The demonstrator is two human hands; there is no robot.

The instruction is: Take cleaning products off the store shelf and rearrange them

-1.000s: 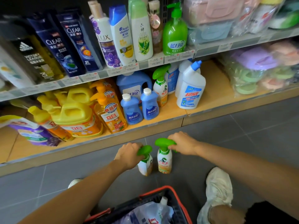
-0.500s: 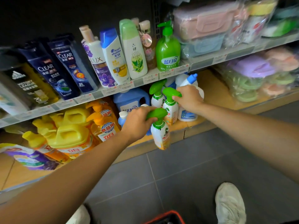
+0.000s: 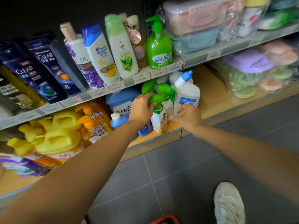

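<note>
My left hand (image 3: 142,108) is closed around the green trigger head of a small white spray bottle (image 3: 159,122), which stands at the front edge of the wooden bottom shelf (image 3: 213,101). Right behind it is a second green-headed spray bottle (image 3: 166,92), and the head of a third (image 3: 148,87) shows further back. My right hand (image 3: 187,117) hovers blurred just right of the bottles with its fingers spread, holding nothing, in front of a white bottle with a blue cap (image 3: 186,92).
Blue detergent bottles (image 3: 120,102) and yellow and orange dish soap jugs (image 3: 59,139) fill the shelf to the left. Shampoo bottles and a green pump bottle (image 3: 159,49) stand on the shelf above. Wrapped plastic containers (image 3: 249,73) lie at right. A red basket rim (image 3: 165,219) and a shoe (image 3: 229,202) are on the grey floor.
Both hands lifted the two spray bottles from the floor to the bottom shelf. My right hand has let go of its bottle and drawn back; my left hand has moved its bottle onto the shelf edge.
</note>
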